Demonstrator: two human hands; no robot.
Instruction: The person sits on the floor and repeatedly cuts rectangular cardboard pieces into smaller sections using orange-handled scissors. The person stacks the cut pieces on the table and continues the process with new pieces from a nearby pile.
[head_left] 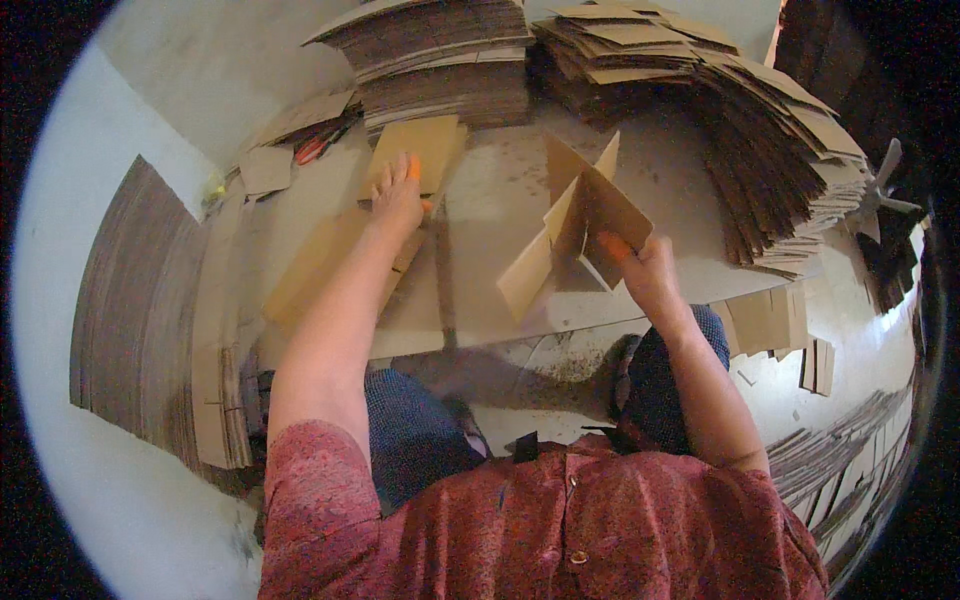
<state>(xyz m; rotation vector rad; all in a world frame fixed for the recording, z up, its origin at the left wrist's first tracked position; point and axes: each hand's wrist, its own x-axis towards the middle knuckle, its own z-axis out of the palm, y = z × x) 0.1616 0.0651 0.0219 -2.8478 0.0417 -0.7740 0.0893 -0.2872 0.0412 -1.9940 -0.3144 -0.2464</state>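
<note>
My right hand (pixel 648 268) grips a cardboard divider (pixel 615 205) made of slotted pieces that cross each other, its panels fanning out upright over the table. Orange covers sit on some fingertips of both hands. To the left, my left hand (pixel 398 200) lies with fingers stretched out on a cardboard piece (pixel 430 150), which tops a small pile. More flat cardboard pieces (pixel 315 265) lie under my left forearm; the arm hides part of them.
Tall cardboard stacks (pixel 445 85) stand at the back of the table (pixel 500 200), and a leaning stack (pixel 770 160) curves down the right. Red-handled scissors (pixel 312 150) lie at the back left. Cardboard sheets (pixel 140 310) lean at the left wall. A fan (pixel 885 185) is far right.
</note>
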